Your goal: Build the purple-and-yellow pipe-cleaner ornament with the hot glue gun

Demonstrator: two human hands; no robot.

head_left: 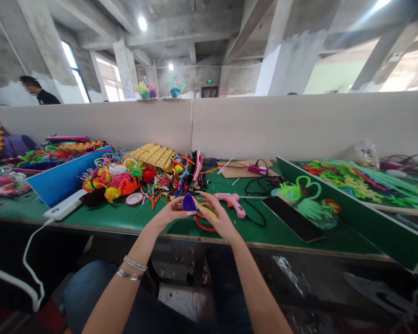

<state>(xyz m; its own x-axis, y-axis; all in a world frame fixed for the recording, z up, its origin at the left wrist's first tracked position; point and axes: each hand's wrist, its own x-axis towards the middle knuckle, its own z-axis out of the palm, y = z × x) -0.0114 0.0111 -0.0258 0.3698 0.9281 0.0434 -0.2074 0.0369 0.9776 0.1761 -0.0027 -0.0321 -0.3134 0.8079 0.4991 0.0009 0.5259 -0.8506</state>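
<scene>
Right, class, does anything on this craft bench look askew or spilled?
Yes. The pipe-cleaner heap sprawls loose over the green table, and the green board lies slanted across its right end. The purple piece held by the left hand and right hand looks sound.

Craft workshop: pipe-cleaner heaps (142, 178), glue gun (233, 202)

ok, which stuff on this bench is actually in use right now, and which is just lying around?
In use: purple pipe-cleaner piece, pinched by the left hand, with the right hand touching its yellow strands; red loop just beneath, possibly attached.

Lying about: pink glue gun, phone, pipe-cleaner pile, green craft figure, cardboard.
</scene>
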